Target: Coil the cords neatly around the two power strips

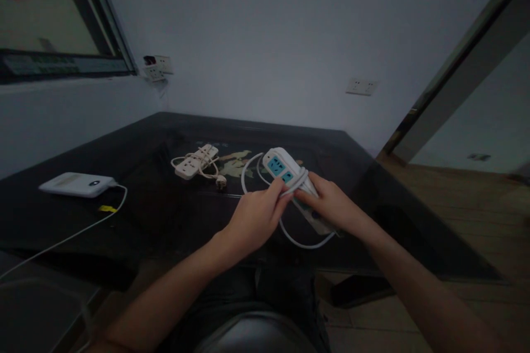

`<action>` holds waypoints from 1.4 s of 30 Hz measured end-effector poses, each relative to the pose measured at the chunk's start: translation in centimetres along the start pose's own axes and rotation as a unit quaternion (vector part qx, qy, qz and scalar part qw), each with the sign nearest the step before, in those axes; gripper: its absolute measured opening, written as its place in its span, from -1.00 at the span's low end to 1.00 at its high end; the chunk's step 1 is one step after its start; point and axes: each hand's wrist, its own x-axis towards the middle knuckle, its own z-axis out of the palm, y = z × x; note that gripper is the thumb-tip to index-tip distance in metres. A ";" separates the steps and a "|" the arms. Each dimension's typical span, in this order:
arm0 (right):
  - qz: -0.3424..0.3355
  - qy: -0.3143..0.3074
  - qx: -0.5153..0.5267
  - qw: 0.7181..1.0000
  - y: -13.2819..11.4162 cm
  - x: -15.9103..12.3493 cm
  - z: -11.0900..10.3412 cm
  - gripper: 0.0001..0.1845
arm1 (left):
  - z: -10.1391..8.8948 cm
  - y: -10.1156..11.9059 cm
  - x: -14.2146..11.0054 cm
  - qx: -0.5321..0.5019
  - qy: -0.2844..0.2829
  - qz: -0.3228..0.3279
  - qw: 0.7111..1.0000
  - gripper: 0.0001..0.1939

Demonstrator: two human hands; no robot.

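A white power strip with blue sockets lies angled on the black table, its white cord looped around it. My right hand grips the near end of the strip from the right. My left hand pinches the cord where it crosses the strip's middle, fingers closed on it. A loop of the cord hangs below my hands.
A second, cream power strip with its cord wound round it lies farther back on the table. A white power bank with a white cable sits at the left. Wall sockets are behind; wooden floor lies at the right.
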 end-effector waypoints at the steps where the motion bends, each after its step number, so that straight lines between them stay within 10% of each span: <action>1: -0.010 -0.009 0.054 0.998 0.3 0.0 -0.2 -0.62 | 0.1 -0.1 -0.2 -0.028 0.003 0.003 1.000 -0.80; 11: 0.008 -0.186 0.371 0.910 0.8 -3.3 -1.8 -0.27 | 1.7 -0.7 -2.1 -0.248 0.062 -0.013 0.967 -0.74; 18: 0.051 -0.116 0.406 0.905 0.0 -4.4 -0.7 -0.40 | 3.4 -0.7 -2.7 -0.369 0.078 -0.088 0.922 -0.65; 34: 0.091 -0.160 0.598 0.780 0.8 -7.5 1.1 -0.55 | 4.1 -2.9 -2.6 -0.473 0.012 -0.059 0.879 -0.60; 42: 0.110 -0.122 0.592 0.789 1.3 -8.8 3.1 -0.55 | 5.0 -3.2 -3.0 -0.473 -0.007 -0.062 0.879 -0.58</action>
